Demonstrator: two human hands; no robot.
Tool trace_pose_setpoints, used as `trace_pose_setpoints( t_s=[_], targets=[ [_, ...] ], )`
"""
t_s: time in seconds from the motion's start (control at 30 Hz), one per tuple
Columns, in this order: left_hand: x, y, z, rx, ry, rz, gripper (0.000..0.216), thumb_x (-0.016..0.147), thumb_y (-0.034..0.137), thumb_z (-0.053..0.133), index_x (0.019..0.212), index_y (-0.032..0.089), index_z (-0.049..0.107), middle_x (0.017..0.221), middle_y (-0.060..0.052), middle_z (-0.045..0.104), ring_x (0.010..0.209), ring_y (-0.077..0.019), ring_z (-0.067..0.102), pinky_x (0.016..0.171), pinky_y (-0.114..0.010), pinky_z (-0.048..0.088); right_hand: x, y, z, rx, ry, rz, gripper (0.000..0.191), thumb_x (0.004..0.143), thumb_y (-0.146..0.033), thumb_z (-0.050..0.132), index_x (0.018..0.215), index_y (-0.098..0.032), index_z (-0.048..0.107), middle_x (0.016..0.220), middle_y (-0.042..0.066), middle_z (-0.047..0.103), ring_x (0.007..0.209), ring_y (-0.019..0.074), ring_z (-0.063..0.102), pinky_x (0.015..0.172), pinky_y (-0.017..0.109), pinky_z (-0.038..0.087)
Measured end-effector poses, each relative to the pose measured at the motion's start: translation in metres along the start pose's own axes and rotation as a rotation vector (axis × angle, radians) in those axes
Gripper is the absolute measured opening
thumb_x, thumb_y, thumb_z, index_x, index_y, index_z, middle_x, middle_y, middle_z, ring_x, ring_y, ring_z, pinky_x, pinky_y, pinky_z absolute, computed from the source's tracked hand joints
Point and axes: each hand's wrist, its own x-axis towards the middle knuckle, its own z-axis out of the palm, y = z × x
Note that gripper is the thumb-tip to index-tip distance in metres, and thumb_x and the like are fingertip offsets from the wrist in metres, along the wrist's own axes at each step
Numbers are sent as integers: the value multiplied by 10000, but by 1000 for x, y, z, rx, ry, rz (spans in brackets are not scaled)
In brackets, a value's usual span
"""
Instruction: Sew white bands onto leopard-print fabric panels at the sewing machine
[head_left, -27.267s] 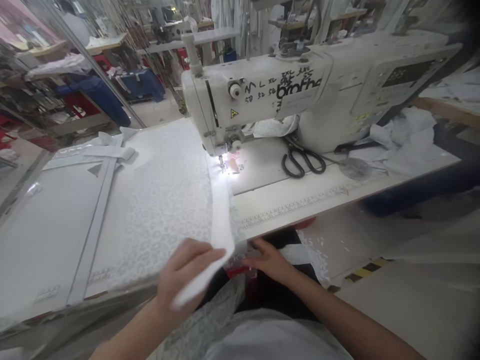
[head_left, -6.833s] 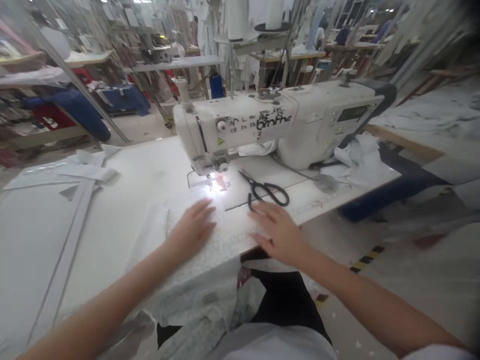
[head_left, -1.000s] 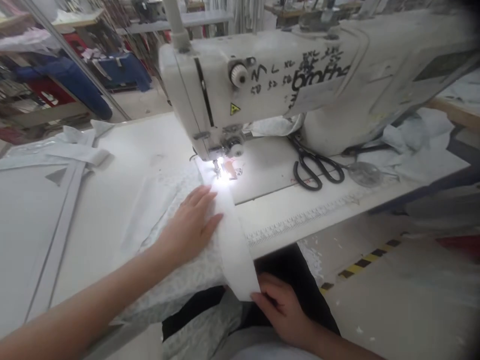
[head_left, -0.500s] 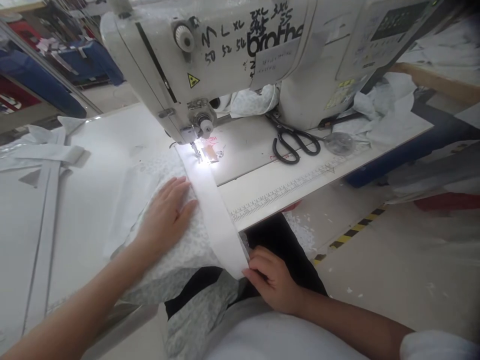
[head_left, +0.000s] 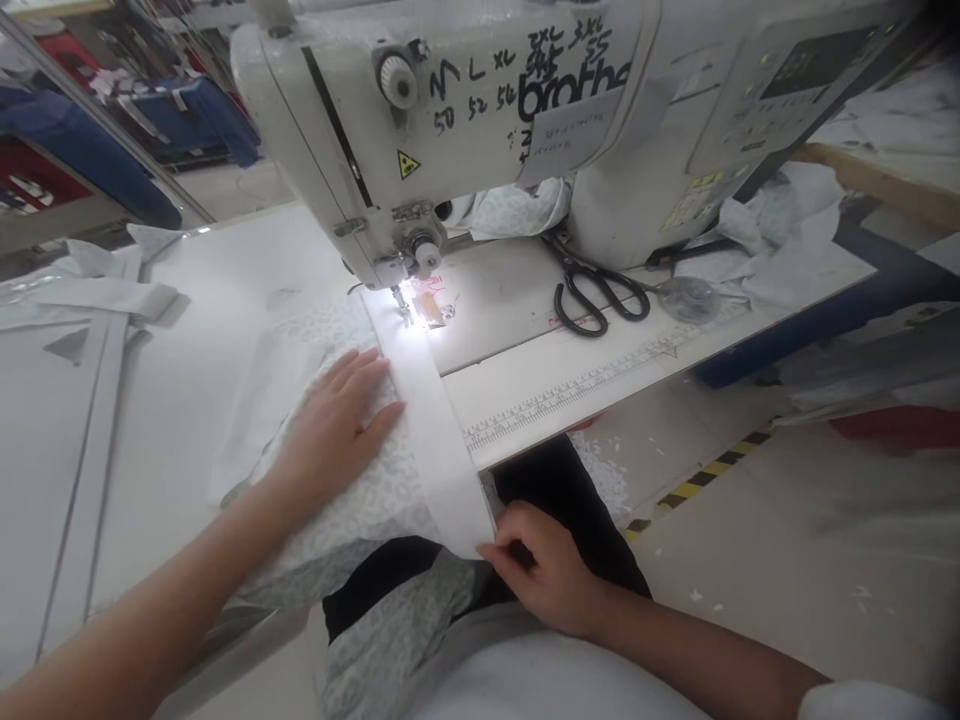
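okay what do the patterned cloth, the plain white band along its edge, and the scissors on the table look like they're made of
Patterned cloth: thin soft fabric with a pale leopard-like print, matte; it drapes limply off the table edge. White band: smooth plain strip, probably stiffer fabric or elastic; it lies flat and unwrinkled. Scissors: dark handles and blades, likely painted metal, though the look leaves it open.

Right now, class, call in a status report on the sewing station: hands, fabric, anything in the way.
Left hand flat on patterned fabric. Right hand pinches white band end at table edge. Band runs to lit needle. Scissors lie clear, right of needle.
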Motion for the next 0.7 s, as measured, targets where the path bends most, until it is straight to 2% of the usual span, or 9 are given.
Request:
trace_pose_setpoints(
  t_s=[0.07,0.13,0.27,0.43,0.53,0.6,0.7],
  targets=[
    [0,0,0,8,-2,11,481,886,428,398,1309,198,405,1391,-52,399,1334,-244,259,1080,-460,287,1,2,-5,-37,-65,-85,87,892,-175,462,929,-178,541,698,10,554,627,129,494,582,248,440],
    [-1,-1,-1,19,-9,43,436,894,410,387,1288,229,443,1405,-26,382,1347,-251,227,1077,-468,286,4,4,-12,-57,-151,-194,204,889,-118,424,1054,-166,534,765,38,603,700,145,532,651,271,474],
    [-1,-2,-3,30,-39,122,368,913,363,354,1231,270,516,1395,10,402,1351,-256,214,1076,-492,271,13,7,-23,-118,-247,-404,319,866,-42,386,1145,-132,511,883,84,651,813,168,562,742,301,499],
    [-5,2,-7,-77,-122,80,414,919,381,347,1291,234,456,1377,-30,427,1317,-234,300,1068,-479,297,31,-6,-32,-275,-347,-569,206,879,-70,455,1025,-143,581,748,54,660,725,161,564,683,298,490],
    [-8,4,-10,-118,-135,55,467,888,446,408,1299,227,435,1395,-46,400,1332,-253,267,1061,-496,295,39,-14,-32,-275,-302,-640,129,865,-80,510,921,-155,599,768,46,673,792,168,579,714,294,487],
    [-9,4,-11,-121,-148,48,490,876,469,424,1307,236,419,1403,-42,389,1336,-266,253,1058,-510,287,42,-16,-28,-208,-260,-623,95,885,-124,507,873,-166,592,767,35,676,820,163,584,730,281,488],
    [-7,0,-10,-107,-153,55,490,881,475,408,1311,240,406,1409,-32,379,1336,-273,247,1058,-509,281,49,-17,-24,-138,-252,-543,145,911,-158,457,837,-161,581,719,38,647,759,154,572,699,280,485]
  ],
)
